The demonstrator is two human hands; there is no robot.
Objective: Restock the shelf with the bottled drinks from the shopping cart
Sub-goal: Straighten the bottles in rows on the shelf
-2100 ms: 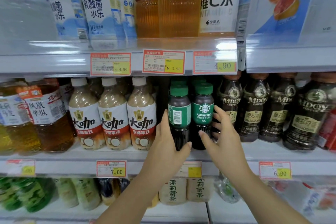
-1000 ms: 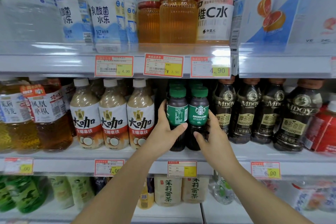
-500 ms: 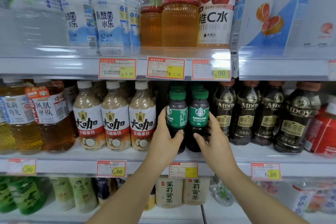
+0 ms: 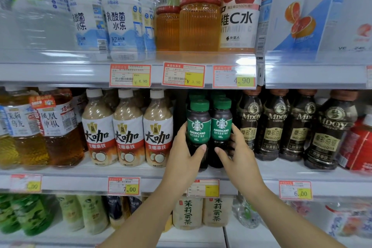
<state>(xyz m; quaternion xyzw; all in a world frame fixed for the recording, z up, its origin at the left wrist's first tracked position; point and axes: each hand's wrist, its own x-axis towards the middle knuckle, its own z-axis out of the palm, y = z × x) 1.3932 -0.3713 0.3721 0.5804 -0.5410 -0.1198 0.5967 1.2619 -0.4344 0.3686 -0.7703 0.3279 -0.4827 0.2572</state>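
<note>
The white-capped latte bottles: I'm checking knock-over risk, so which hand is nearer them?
Left. The left hand grips the left Americano bottle just right of the latte bottles; the right hand holds the right Americano bottle, one bottle farther right.

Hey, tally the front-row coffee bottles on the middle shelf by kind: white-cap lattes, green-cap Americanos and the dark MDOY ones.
White-cap latte bottles: 3
Green-cap Americano bottles: 2, one gripped by the left hand, one by the right hand
Dark MDOY bottles: 4
Total: 9
</note>
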